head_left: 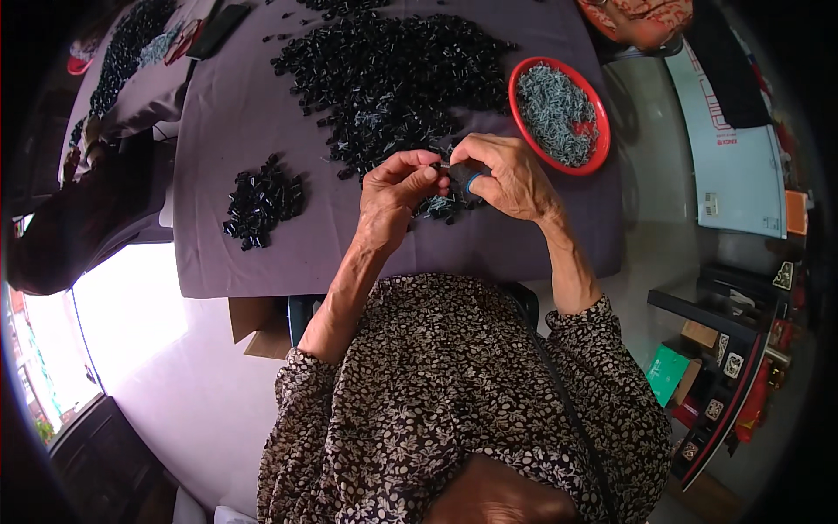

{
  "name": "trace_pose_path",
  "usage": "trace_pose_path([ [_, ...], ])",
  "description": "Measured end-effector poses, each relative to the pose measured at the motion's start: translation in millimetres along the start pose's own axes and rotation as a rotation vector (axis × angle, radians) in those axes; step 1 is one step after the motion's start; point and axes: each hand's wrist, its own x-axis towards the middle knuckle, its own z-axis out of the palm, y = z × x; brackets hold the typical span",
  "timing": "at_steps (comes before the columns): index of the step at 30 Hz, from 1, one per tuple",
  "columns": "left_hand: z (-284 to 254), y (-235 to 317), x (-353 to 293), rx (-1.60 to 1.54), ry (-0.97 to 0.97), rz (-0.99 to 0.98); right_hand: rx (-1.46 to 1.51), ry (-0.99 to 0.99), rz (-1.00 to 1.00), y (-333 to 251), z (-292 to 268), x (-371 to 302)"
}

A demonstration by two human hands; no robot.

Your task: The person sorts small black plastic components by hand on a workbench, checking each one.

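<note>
Over the near part of the table, my two hands meet at the fingertips. My left hand (391, 196) pinches a small black plastic piece (436, 166) between thumb and fingers. At that piece, the thumb and forefinger of my right hand (513, 179) are closed together, and a tiny pale bit shows there, too small to name surely. A blue band (473, 183) circles my right thumb. Beneath my hands lies a small cluster of black pieces and grey metal pins or screws (439, 207). Beyond it spreads a big heap of black pieces (393, 79).
A red bowl (606, 140) of grey metal pins or screws (552, 100) stands right of the heap. A smaller black pile (264, 203) lies left on the purple-grey cloth (227, 113). Another person (83, 210) sits at left. At right are a flat white box (742, 188) and a dark shelf (698, 314).
</note>
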Motion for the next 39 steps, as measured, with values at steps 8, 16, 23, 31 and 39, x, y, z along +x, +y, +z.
trace_pose_path([
  [8,6,4,-4,0.300,0.019,0.059,-0.097,-0.066,0.005,2,1,1],
  [16,5,-8,-8,0.454,0.032,0.059,-0.222,-0.053,-0.055,2,9,-3],
  [23,-8,-29,-19,0.336,-0.003,-0.152,-0.133,-0.107,0.067,14,28,-32],
  [31,-5,-22,-10,0.104,-0.030,-0.131,-0.155,0.160,0.232,72,1,-21],
  [39,-9,-3,-3,0.150,0.033,-0.033,-0.374,0.112,0.280,133,41,1],
])
